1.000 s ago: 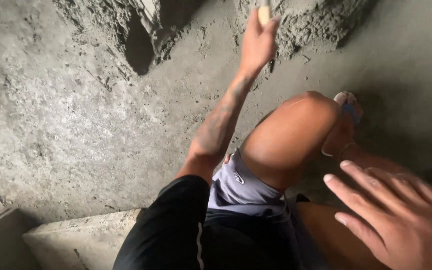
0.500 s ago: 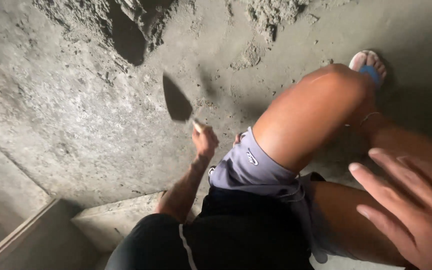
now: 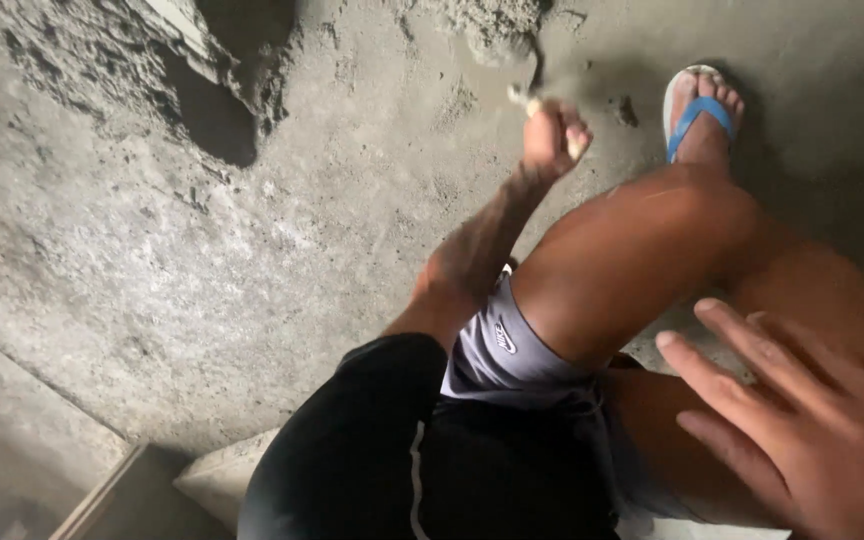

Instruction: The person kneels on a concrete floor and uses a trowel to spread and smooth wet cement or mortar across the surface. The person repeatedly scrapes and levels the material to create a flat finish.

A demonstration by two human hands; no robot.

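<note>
My left hand [image 3: 552, 135] reaches out over the concrete floor, shut on the pale handle of a trowel [image 3: 524, 95]. The trowel's blade is blurred and points at a heap of grey mortar [image 3: 492, 25] at the top. My right hand [image 3: 802, 420] hovers open, fingers spread, by my bent right leg [image 3: 652, 250] at the lower right, holding nothing. I wear a black sleeve and grey shorts [image 3: 502, 350].
A bigger mound of mortar [image 3: 142, 60] with a dark hollow lies at the top left. My foot in a blue-strapped sandal [image 3: 697, 115] rests at the top right. A concrete block [image 3: 217, 475] and a ledge sit at the bottom left.
My left hand pulled back toward my body with the trowel, then swung out again to the mortar heap at the top. My right hand stayed open near my leg.
</note>
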